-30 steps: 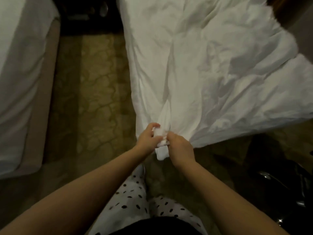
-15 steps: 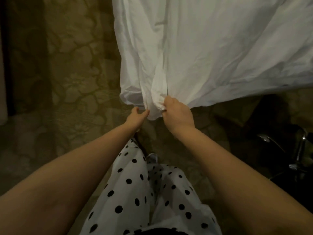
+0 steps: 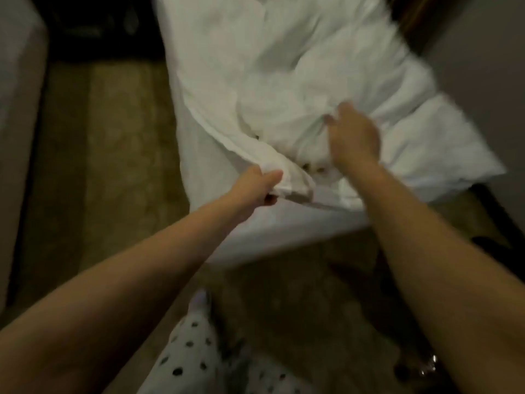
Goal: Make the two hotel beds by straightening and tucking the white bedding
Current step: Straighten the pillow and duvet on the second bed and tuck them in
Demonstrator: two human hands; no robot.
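Early days on this one. The white duvet lies bunched and wrinkled over the foot end of the near bed, with nothing tucked yet. The person's left hand pinches the duvet's edge at the foot-left corner, thumb clamped on top. Their right hand sits on the heap (too blurry to call it a grip). The other bed barely shows.
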